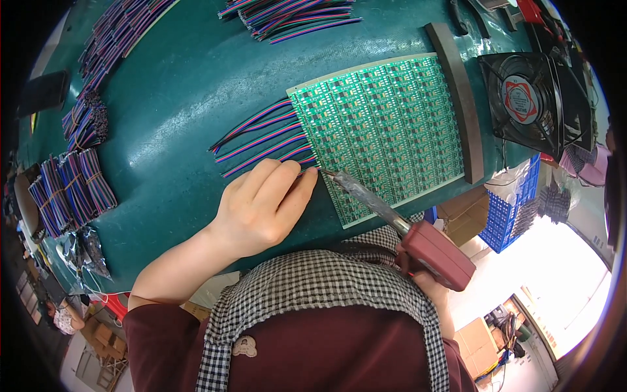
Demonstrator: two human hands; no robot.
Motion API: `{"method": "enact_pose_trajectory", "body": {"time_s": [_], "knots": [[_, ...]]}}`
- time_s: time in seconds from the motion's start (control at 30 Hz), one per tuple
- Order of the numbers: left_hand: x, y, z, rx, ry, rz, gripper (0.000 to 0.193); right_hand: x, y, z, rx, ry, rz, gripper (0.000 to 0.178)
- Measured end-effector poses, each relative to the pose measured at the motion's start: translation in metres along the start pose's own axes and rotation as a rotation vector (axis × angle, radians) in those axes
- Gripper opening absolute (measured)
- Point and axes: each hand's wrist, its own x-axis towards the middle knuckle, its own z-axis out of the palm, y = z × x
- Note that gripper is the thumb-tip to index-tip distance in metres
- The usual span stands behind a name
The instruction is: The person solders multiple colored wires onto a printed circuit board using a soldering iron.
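A green panel of many small circuit boards [392,124] lies on the table. Several short multicoloured ribbon wires [255,145] stick out from its left edge. My left hand [258,209] is closed at the lower end of this row, thumb and fingers pinching a wire against the panel's edge; the fingers hide most of it. In my right hand [431,285] is a dark red soldering gun [436,253], gripped by its handle. Its grey shaft slants up and left over the panel's corner, and the tip meets the edge right beside my left fingertips.
A dark bar [460,104] lines the panel's right side, with a black fan [522,95] beyond it. Loose wires [287,18] lie at the far edge. Tied wire bundles [72,189] and a dark phone-like slab [44,93] are at left. The green table [170,130] extends beneath.
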Motion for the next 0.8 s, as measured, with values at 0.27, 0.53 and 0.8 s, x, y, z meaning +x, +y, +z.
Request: {"method": "enact_pose_trajectory", "body": {"time_s": [0.27, 0.53, 0.8], "knots": [[0.000, 0.000, 0.001, 0.008, 0.019, 0.014, 0.028, 0.000, -0.003, 0.001, 0.116, -0.011, 0.071, 0.075], [0.002, -0.001, -0.001, -0.006, 0.028, 0.016, 0.027, -0.001, -0.002, 0.000, 0.225, 0.026, 0.057, 0.079], [-0.001, 0.000, -0.002, -0.005, 0.000, 0.007, 0.028, 0.002, -0.017, 0.001, 0.355, 0.075, 0.086, 0.082]]}}
